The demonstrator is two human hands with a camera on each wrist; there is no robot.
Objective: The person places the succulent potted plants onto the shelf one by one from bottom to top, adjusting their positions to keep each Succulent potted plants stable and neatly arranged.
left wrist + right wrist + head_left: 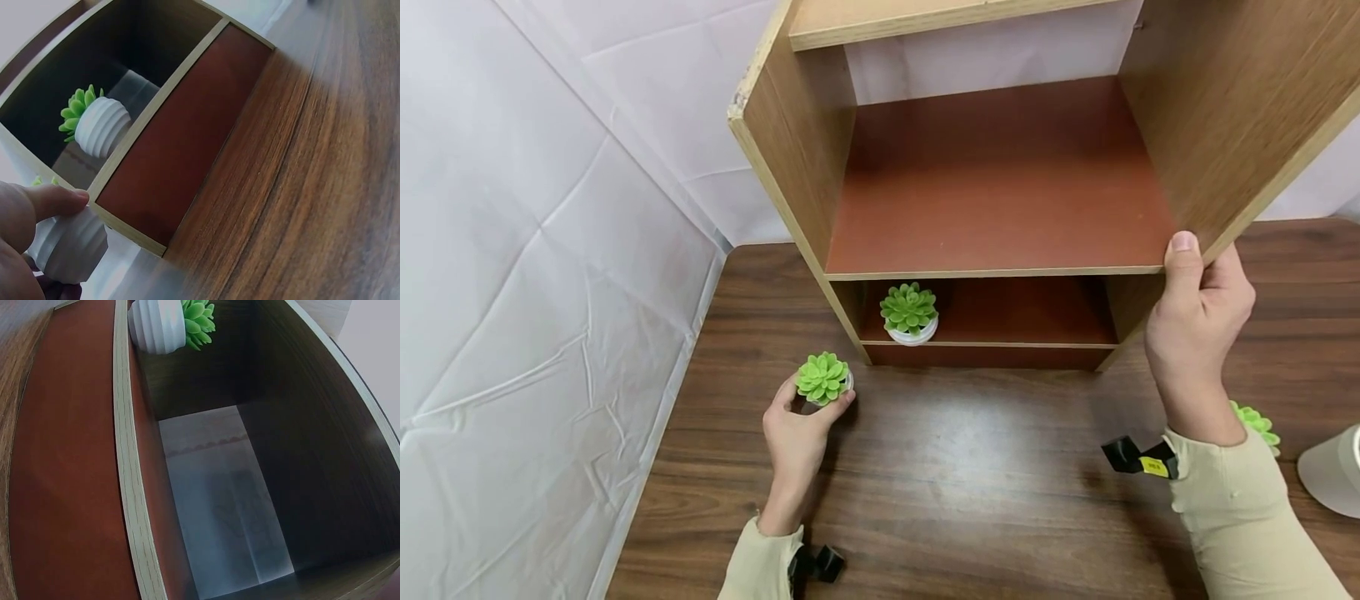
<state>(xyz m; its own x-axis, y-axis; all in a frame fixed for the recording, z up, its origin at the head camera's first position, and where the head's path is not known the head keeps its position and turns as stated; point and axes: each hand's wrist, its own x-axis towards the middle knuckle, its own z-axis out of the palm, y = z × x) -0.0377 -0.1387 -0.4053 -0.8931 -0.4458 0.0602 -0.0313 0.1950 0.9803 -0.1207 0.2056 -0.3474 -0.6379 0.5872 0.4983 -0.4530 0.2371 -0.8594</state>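
Left hand (797,435) pinches the white ribbed pot of a green artificial succulent (823,377), thumb on the near side; pot is round, no long axis to mind, exact tilt unclear. Held succulent sits outside the wooden shelf unit (1247,125), just off its lower left front corner, over the table (970,500); base contact can't be told. Key relation: bottom compartment (1030,308) opens to the right of and beyond the left hand, with a second potted succulent (908,310) at its left end by the front edge. Left hand much nearer; right hand (1197,333) grips the unit's right side panel, no plant in it.
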